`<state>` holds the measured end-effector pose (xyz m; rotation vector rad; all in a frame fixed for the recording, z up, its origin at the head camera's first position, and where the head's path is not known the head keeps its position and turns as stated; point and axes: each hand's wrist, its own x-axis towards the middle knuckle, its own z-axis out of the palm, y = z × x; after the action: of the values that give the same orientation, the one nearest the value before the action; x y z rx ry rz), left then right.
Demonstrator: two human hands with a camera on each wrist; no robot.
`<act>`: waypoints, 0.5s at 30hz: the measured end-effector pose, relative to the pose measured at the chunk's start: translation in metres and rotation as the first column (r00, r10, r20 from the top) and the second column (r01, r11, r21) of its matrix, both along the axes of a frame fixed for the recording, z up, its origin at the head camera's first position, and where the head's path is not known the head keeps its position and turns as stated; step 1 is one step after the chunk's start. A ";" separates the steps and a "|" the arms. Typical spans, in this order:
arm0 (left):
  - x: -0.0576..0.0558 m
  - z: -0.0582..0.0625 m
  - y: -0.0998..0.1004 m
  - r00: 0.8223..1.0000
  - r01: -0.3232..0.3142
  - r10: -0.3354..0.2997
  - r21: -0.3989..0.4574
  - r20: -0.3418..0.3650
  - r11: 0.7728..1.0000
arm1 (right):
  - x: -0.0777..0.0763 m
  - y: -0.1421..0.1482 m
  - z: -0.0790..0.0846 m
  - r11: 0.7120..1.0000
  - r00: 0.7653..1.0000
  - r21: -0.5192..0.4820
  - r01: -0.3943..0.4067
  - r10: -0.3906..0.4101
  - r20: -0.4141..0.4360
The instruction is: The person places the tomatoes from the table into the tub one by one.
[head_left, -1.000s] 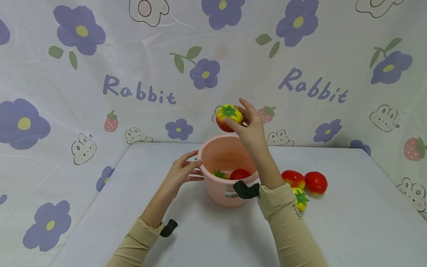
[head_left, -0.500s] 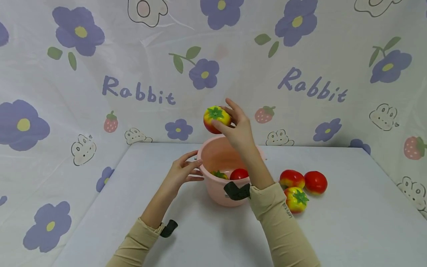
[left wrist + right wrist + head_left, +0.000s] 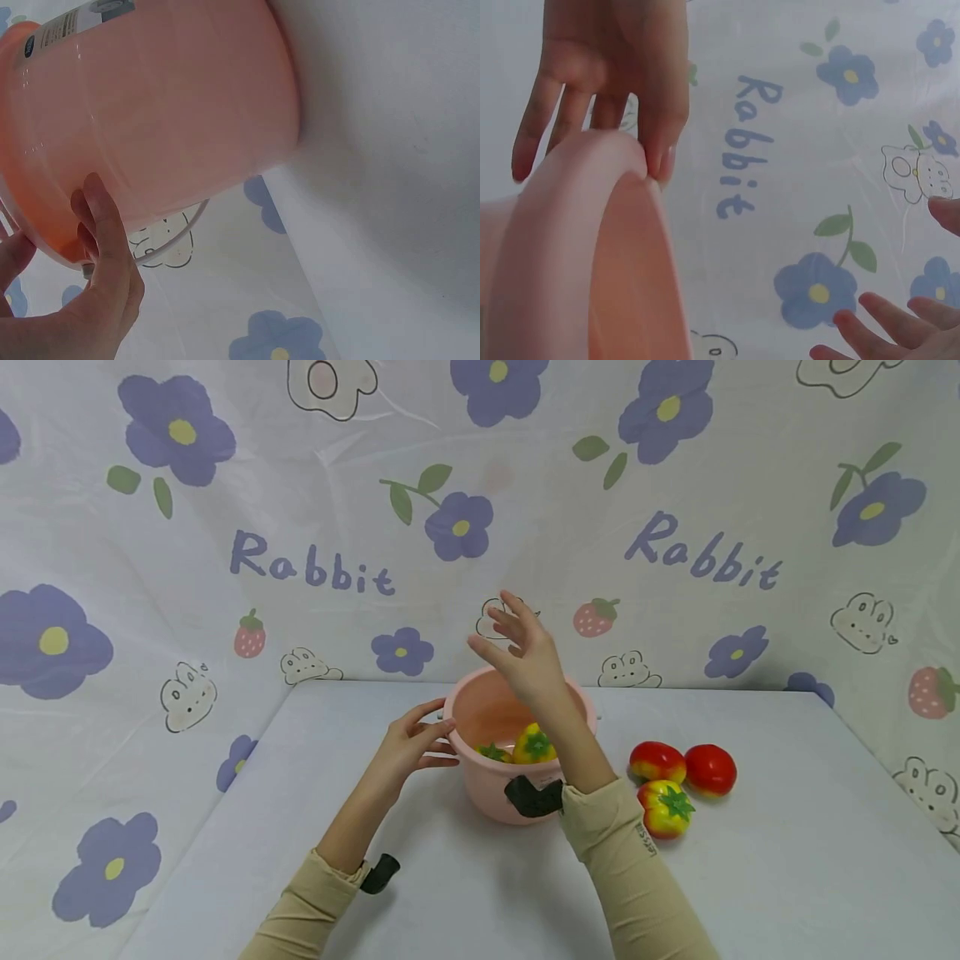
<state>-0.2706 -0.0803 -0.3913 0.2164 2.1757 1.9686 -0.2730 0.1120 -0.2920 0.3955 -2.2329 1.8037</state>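
Observation:
In the head view my left hand (image 3: 411,745) holds the rim of a pink bucket (image 3: 491,793), thumb at the rim and fingers along the outside. The left wrist view shows those fingers lying against the bucket wall (image 3: 187,97). Above the bucket's mouth my right hand (image 3: 528,664) is raised with its fingers spread and nothing in them. Inside the bucket lies a yellow toy tomato (image 3: 534,746) with a green leaf top. Beside it the green top of another toy tomato (image 3: 492,752) shows; the rest is hidden by the rim.
Right of the bucket, a red toy tomato (image 3: 711,770), a red-and-yellow one (image 3: 657,762) and one with a green top (image 3: 666,810) sit close together on the white table (image 3: 795,860). A patterned cloth (image 3: 322,618) hangs behind.
My right hand moved left over the bucket with a toy tomato, then let it go. That tomato now lies inside, where a red one was seen before. The left hand stayed put.

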 end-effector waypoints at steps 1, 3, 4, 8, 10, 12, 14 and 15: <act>0.000 0.000 0.000 1.000 0.001 -0.001 0.001 0.000 1.000 | 0.000 0.001 0.000 1.000 1.000 0.006 0.007 -0.007 0.005; 0.000 0.000 0.000 1.000 0.002 -0.002 0.003 0.000 1.000 | 0.000 0.005 -0.002 1.000 1.000 0.012 0.022 -0.023 0.016; 0.000 0.000 0.000 1.000 0.000 0.000 0.002 0.001 1.000 | 0.000 0.006 -0.003 0.999 0.999 0.017 0.028 -0.029 0.021; 0.000 0.000 0.001 1.000 -0.005 0.005 -0.003 0.008 1.000 | 0.001 0.015 -0.007 0.999 0.999 0.024 0.041 -0.042 0.026; -0.001 0.001 0.001 1.000 -0.008 0.008 -0.007 0.010 1.000 | 0.001 0.019 -0.010 0.998 0.999 0.031 0.047 -0.048 0.026; -0.001 0.001 0.001 1.000 -0.008 0.008 -0.008 0.011 1.000 | 0.001 0.024 -0.012 0.998 0.998 0.038 0.055 -0.057 0.030; -0.001 0.001 0.002 1.000 -0.010 0.010 -0.008 0.011 1.000 | 0.001 0.029 -0.015 0.997 0.997 0.039 0.064 -0.065 0.039; -0.001 0.000 0.002 1.000 -0.012 0.012 -0.009 0.011 1.000 | 0.001 0.031 -0.017 0.997 0.997 0.044 0.069 -0.071 0.042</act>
<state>-0.2713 -0.0787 -0.3910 0.1913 2.1837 1.9615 -0.2720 0.1433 -0.3086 0.2855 -2.2873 1.7486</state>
